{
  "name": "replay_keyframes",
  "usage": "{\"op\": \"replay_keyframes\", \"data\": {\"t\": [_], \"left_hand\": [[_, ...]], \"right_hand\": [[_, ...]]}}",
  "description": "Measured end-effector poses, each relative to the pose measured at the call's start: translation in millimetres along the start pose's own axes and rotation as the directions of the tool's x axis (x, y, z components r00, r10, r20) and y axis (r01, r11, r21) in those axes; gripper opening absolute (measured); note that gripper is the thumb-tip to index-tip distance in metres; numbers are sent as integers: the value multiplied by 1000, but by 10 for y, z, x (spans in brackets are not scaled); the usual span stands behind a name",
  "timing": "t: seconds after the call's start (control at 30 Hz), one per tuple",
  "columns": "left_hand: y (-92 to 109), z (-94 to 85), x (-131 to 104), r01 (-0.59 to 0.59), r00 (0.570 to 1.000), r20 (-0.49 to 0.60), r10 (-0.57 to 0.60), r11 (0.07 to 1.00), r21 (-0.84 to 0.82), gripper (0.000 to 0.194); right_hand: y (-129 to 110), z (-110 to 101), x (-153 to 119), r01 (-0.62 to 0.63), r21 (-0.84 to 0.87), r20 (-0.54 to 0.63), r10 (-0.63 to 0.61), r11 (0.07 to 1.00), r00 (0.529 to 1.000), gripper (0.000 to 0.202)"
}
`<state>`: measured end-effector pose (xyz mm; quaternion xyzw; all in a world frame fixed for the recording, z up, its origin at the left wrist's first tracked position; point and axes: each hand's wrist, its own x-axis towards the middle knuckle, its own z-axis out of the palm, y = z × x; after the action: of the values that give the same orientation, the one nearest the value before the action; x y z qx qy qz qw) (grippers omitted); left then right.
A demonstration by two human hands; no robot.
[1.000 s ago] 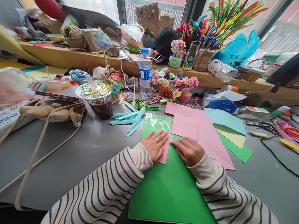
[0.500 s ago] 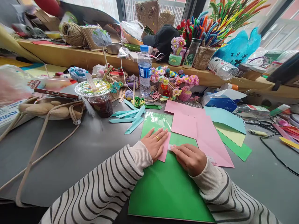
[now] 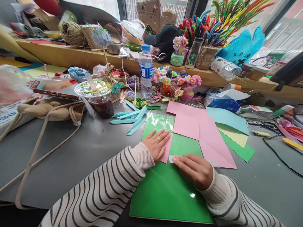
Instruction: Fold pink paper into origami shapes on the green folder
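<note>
My left hand [image 3: 157,145], a ring on one finger, lies flat with its fingers stretched out on a small pink paper strip [image 3: 167,150]. Under the strip is a glossy green board [image 3: 172,195]. Just right of the strip's lower end, my right hand [image 3: 195,170] pinches a pale, flat, whitish piece [image 3: 171,159] whose kind I cannot make out. Its tip rests at the green surface, and something whitish [image 3: 214,163] also shows behind the wrist. A pink square [image 3: 186,127] overlaps the board's upper right, on a larger pink sheet [image 3: 211,142].
Folded light-blue paper strips [image 3: 136,119] lie beyond my left hand. Around them stand a lidded drink cup [image 3: 94,99], a water bottle [image 3: 146,72] and crocheted flowers [image 3: 182,83]. Blue, yellow and green sheets [image 3: 227,119] lie at right, near scissors [image 3: 267,126] and a cable [image 3: 279,157].
My right hand has slid toward me, down along the pink strip's side, with the whitish piece in its fingers. My left hand has stayed pressed on the strip.
</note>
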<state>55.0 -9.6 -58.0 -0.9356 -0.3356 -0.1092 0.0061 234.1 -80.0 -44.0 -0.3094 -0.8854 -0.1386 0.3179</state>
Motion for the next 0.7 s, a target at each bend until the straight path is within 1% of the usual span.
{"op": "replay_keyframes", "data": {"t": [0.1,0.17,0.23,0.37,0.53,0.7], "left_hand": [[1,-3,2,3,1000,5,-3,1000,-4,46],[0,-4,3,4,1000,4,-4,1000,-4,46],[0,-4,4,1,1000,2,-1,1000,-5,46],[4,-9,3,0,1000,3,0,1000,-4,46],[9,-17,0,7,1000,15,-7,1000,-2,46],[7,-18,-1,11,1000,21,-11,1000,-11,46]], "right_hand": [[56,7,26,-71,8,-22,71,997,997,18],[81,37,63,-126,-36,-35,125,991,992,17],[81,76,90,-141,-80,-25,140,987,990,16],[18,104,73,-75,-111,2,75,991,997,16],[-66,23,59,34,-85,7,-33,996,999,17],[-87,-12,58,79,-69,31,-78,994,997,20]]}}
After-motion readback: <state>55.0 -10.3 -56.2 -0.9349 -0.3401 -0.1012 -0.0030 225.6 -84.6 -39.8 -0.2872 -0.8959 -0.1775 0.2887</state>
